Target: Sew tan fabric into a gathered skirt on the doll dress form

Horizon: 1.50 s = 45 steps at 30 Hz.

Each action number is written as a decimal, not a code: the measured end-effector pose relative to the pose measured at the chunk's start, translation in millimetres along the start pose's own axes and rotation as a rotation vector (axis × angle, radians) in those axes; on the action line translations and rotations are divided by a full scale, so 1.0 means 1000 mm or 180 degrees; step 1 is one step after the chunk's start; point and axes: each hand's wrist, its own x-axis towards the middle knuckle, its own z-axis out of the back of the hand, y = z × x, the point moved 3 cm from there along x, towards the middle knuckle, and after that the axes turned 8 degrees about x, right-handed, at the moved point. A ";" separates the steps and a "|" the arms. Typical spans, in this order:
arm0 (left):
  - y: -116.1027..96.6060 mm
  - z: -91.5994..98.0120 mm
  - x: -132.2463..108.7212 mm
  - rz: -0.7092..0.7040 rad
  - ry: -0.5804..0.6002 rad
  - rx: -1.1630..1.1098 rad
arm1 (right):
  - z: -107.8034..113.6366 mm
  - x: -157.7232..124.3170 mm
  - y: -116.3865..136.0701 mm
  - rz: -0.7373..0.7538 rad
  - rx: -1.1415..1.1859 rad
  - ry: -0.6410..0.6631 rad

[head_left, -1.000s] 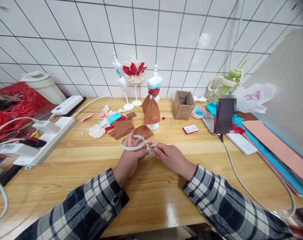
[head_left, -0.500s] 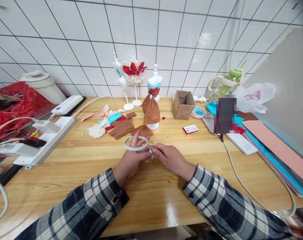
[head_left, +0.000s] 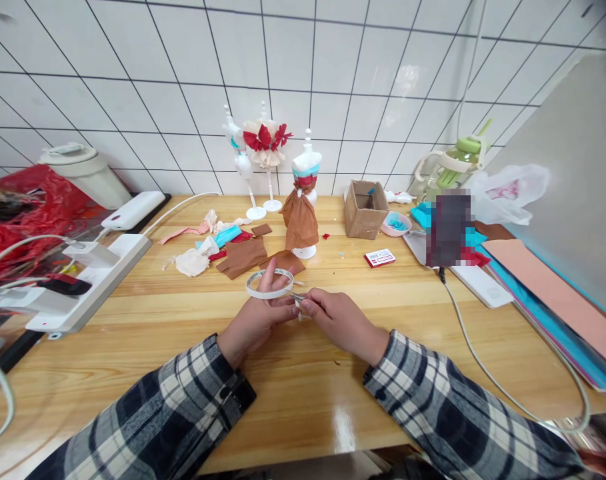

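A thin roll of white tape (head_left: 269,292) hangs around the raised fingers of my left hand (head_left: 253,324). Its thumb and a finger pinch near a short white tape end (head_left: 299,311) below the roll. Close beside it, my right hand (head_left: 343,324) is closed on a slim silvery metal tool (head_left: 297,296), whose tip points left to the roll's edge. Whether this is scissors or tweezers I cannot tell. Beyond the hands stands a small dress form (head_left: 307,167) with a blue and red top and a brown paper skirt (head_left: 301,223).
Brown paper pieces (head_left: 243,258) and pale crumpled scraps (head_left: 193,262) lie behind my left hand. Two more dress forms (head_left: 269,157) stand by the tiled wall. A cardboard box (head_left: 365,212), a small red-and-white box (head_left: 380,258) and a pink dish (head_left: 397,225) are at right; a power strip (head_left: 97,280) is left.
Both hands stay close together and have barely moved. The white tape end shows a little more clearly below the metal tool. The whole view has shifted slightly.
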 end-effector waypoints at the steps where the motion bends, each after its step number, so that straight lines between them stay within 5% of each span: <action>1: 0.000 0.000 0.000 -0.0023 -0.0029 -0.0011 | -0.001 0.000 0.001 0.0000 0.0007 -0.0027; 16: 0.005 -0.004 -0.002 0.0249 -0.0332 -0.0578 | -0.009 0.002 -0.004 -0.0074 0.0017 -0.0274; 45: 0.008 -0.004 -0.002 0.0213 -0.0155 -0.0414 | 0.001 0.003 -0.003 -0.0131 -0.0154 -0.0049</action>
